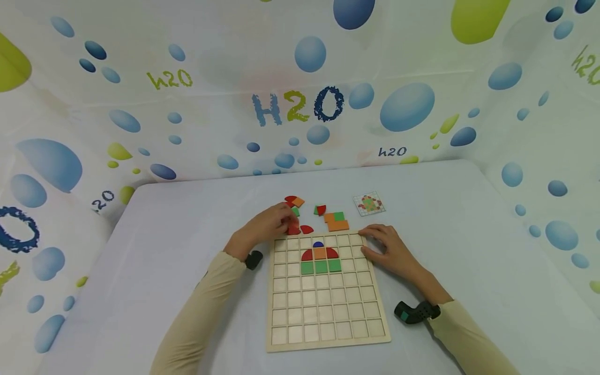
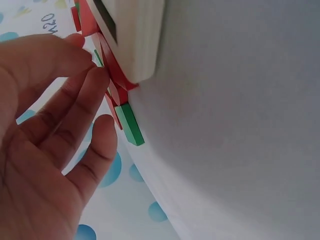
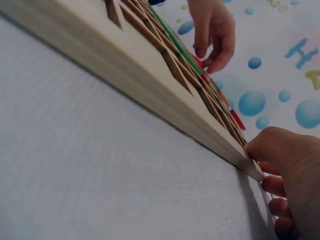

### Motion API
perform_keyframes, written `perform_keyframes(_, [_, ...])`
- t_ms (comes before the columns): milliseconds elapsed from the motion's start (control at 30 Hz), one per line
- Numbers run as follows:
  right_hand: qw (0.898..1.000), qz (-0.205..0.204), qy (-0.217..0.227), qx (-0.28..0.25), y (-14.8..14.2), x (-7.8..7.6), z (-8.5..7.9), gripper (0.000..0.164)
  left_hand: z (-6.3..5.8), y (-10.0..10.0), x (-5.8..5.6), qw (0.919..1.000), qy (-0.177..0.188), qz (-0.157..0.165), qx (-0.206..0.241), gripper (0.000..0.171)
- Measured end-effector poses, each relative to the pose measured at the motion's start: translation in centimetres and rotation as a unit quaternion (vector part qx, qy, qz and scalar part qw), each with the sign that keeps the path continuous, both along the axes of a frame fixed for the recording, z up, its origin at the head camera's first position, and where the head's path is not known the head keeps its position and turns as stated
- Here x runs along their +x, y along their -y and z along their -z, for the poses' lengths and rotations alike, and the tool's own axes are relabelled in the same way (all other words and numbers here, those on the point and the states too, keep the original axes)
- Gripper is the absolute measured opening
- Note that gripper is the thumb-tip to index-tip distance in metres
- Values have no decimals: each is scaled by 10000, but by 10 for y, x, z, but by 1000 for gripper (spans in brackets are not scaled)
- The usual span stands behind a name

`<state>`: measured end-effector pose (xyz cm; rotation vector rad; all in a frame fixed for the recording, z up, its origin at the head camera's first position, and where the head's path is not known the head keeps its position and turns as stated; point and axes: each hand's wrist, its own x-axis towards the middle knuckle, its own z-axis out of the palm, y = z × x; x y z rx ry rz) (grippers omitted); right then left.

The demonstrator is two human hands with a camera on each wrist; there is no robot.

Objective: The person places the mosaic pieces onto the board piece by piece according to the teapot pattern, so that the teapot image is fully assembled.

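Note:
My left hand (image 1: 271, 223) is beyond the top left corner of a wooden grid board (image 1: 281, 330), pinching a red piece (image 1: 292, 225) among other loose pieces. At the board's top right corner, my right hand (image 1: 389, 250) holds the frame, its thumb on the side edge in the right wrist view. Upper cells of the board carry a blue half-round piece (image 1: 318, 244), an orange square (image 1: 320, 253) between two red quarter-rounds (image 1: 307, 255), and a row of three green squares (image 1: 321, 267). In the left wrist view, the fingertips partly hide the red pieces.
Behind the board lie a red quarter-round (image 1: 307, 229), a green and red pair (image 1: 320, 210), and orange pieces (image 1: 338, 226) beside a green square (image 1: 339, 216). A small pattern card (image 1: 369, 203) lies farther right. Patterned white cloth (image 1: 211, 130) hangs behind the table.

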<state>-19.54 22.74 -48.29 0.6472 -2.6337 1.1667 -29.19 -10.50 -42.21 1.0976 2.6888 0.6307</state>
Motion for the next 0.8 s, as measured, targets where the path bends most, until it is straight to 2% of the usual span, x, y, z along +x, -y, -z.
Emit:
perform_keyframes(167, [10000,2,-3,-14,0,0,1,38,-1,-3,-1,9998,-73,14,-166,26])
perform_keyframes(433, [10000,14,14,-20,-1,-1,1,38,-2,-6,-4,9990,-175,6,-403,22])
perform_keyframes(800, [9999,38,98,28,0,-1,0,38,-1,-10,-4,9987,-313,-108,-378,17])
